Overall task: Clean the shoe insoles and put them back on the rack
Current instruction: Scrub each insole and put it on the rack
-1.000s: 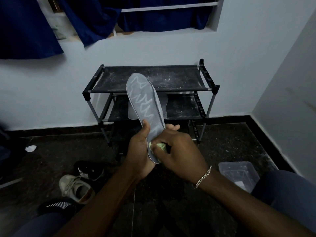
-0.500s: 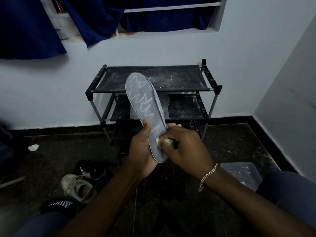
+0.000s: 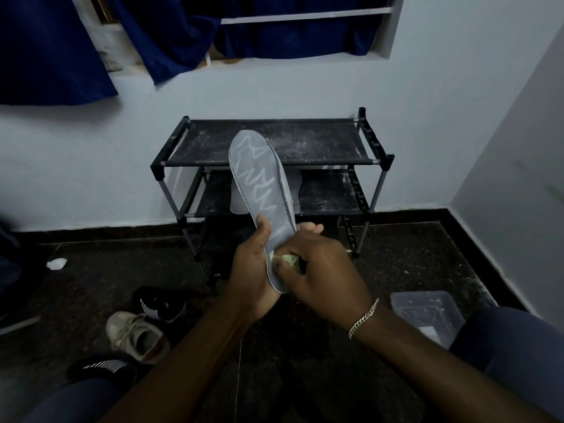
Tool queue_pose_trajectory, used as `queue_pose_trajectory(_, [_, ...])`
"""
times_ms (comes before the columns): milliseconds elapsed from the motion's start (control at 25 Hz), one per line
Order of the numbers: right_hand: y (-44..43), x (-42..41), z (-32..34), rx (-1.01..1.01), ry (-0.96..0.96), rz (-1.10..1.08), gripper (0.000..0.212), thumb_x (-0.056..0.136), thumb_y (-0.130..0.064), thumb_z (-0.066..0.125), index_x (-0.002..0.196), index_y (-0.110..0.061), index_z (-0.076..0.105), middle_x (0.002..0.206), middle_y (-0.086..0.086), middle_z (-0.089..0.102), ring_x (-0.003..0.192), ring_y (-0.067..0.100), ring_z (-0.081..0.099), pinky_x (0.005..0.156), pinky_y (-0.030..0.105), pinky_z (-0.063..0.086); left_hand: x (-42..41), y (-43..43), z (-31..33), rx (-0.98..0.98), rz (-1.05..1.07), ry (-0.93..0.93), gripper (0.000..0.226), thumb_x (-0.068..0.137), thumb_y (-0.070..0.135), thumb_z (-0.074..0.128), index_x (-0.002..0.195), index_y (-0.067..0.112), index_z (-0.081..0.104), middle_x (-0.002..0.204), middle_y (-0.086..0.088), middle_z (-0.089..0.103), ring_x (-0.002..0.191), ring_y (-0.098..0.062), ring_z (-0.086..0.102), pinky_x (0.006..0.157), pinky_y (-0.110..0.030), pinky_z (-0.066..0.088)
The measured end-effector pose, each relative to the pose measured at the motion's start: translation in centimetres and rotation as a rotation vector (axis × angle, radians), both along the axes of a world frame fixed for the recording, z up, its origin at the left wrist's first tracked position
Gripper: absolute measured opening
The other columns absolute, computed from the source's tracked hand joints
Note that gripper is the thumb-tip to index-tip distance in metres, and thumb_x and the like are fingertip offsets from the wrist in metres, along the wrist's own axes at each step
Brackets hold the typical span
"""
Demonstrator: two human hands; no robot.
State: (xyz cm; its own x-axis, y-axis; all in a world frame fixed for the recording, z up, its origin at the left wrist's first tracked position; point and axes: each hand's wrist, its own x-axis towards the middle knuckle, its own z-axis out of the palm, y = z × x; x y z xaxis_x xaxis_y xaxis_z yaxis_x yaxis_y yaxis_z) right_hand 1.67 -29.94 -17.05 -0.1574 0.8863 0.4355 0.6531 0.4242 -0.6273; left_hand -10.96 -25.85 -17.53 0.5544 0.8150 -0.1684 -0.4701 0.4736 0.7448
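A grey shoe insole (image 3: 259, 178) with pale zigzag marks stands nearly upright in front of me, toe end up. My left hand (image 3: 251, 270) grips its heel end, thumb across the face. My right hand (image 3: 323, 273) pinches a small yellow-green cloth (image 3: 288, 259) and presses it against the insole's lower part. Behind stands a black shoe rack (image 3: 335, 141), dusty white on top. On its middle shelf more pale insoles (image 3: 294, 186) lean, partly hidden by the held one.
A clear plastic tub (image 3: 427, 315) sits on the dark floor at the right. Several shoes lie at lower left, among them a beige sneaker (image 3: 137, 337) and a black one (image 3: 161, 305). A white scrap (image 3: 56, 264) lies at left. Blue curtains (image 3: 55, 47) hang above.
My right hand with the cloth has rubbed up and back down over the heel end of the insole. The insole stays upright in my left hand.
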Motion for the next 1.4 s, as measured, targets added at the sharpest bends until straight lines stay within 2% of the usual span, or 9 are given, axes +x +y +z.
queue_pose_trajectory(200, [0.3,0.9,-0.3,-0.012,-0.023,-0.033,0.017,0.087,-0.033,0.061,0.093,-0.022,0.074,0.095,-0.008,0.069,0.088,0.013,0.067,0.076,0.041,0.056,-0.5,0.2,0.0,0.032,0.023,-0.023,0.08,0.103,0.059,0.014,0.135,-0.005,0.052,0.139,-0.022,0.056,0.133,-0.031,0.051,0.112,-0.047,0.038])
queue_pose_trajectory(480, [0.0,1.1,-0.5,0.003,-0.085,-0.02,0.017,0.087,-0.03,0.063,0.097,-0.02,0.074,0.101,-0.005,0.068,0.091,0.015,0.066,0.077,0.041,0.056,-0.5,0.3,0.6,0.078,0.06,0.01,0.08,0.104,0.056,0.008,0.107,0.017,0.078,0.127,-0.014,0.067,0.123,-0.024,0.061,0.11,-0.044,0.041])
queue_pose_trajectory(680, [0.3,0.4,-0.5,0.005,-0.037,-0.043,0.018,0.087,-0.027,0.062,0.097,-0.017,0.073,0.1,-0.002,0.067,0.09,0.017,0.066,0.079,0.04,0.056,-0.4,0.2,0.1,0.08,0.004,0.018,0.082,0.103,0.058,0.011,0.132,-0.003,0.057,0.138,-0.02,0.057,0.126,-0.029,0.058,0.103,-0.039,0.05])
queue_pose_trajectory(840, [0.0,1.0,-0.5,-0.011,-0.116,0.029,0.017,0.085,-0.024,0.066,0.098,-0.016,0.074,0.101,-0.002,0.068,0.091,0.018,0.066,0.077,0.041,0.056,-0.8,0.6,0.0,0.086,0.017,-0.009,0.082,0.102,0.059,0.01,0.138,-0.006,0.047,0.14,-0.019,0.056,0.133,-0.029,0.052,0.11,-0.043,0.042])
queue_pose_trajectory(1040, [1.1,0.9,0.0,0.027,-0.042,-0.113,0.012,0.086,-0.024,0.067,0.091,-0.015,0.074,0.096,-0.002,0.069,0.086,0.016,0.066,0.077,0.038,0.055,0.2,-0.2,0.3,0.035,0.005,-0.041,0.078,0.103,0.055,0.015,0.123,0.001,0.067,0.128,-0.019,0.065,0.116,-0.027,0.065,0.097,-0.035,0.054])
queue_pose_trajectory(1160, [0.4,0.9,-0.3,0.004,-0.063,-0.064,0.015,0.085,-0.027,0.066,0.09,-0.016,0.074,0.095,-0.002,0.07,0.086,0.015,0.066,0.076,0.039,0.055,-0.1,-0.1,0.3,0.067,0.016,0.006,0.079,0.103,0.057,0.011,0.132,0.002,0.06,0.138,-0.016,0.059,0.13,-0.027,0.055,0.107,-0.039,0.047])
queue_pose_trajectory(1240, [0.8,1.6,-0.2,0.007,-0.049,-0.119,0.011,0.086,-0.027,0.068,0.091,-0.019,0.074,0.098,-0.004,0.071,0.088,0.014,0.067,0.078,0.038,0.055,-0.2,-0.1,0.4,0.085,0.024,0.007,0.079,0.104,0.056,0.008,0.123,0.011,0.07,0.135,-0.014,0.062,0.127,-0.026,0.057,0.11,-0.041,0.043])
queue_pose_trajectory(1320, [1.4,1.8,0.2,0.025,-0.029,-0.168,0.009,0.087,-0.026,0.068,0.09,-0.019,0.074,0.099,-0.005,0.071,0.088,0.013,0.067,0.078,0.037,0.055,0.2,-0.4,0.5,0.063,0.034,-0.012,0.078,0.104,0.055,0.011,0.113,0.012,0.076,0.128,-0.015,0.066,0.119,-0.024,0.063,0.106,-0.04,0.046])
queue_pose_trajectory(1400, [1.2,1.1,0.2,0.013,-0.046,-0.134,0.011,0.087,-0.027,0.066,0.089,-0.018,0.073,0.095,-0.004,0.069,0.086,0.014,0.066,0.076,0.039,0.055,0.4,-0.3,0.3,0.029,0.031,-0.023,0.077,0.104,0.055,0.014,0.117,0.006,0.072,0.128,-0.015,0.066,0.12,-0.024,0.063,0.102,-0.036,0.051])
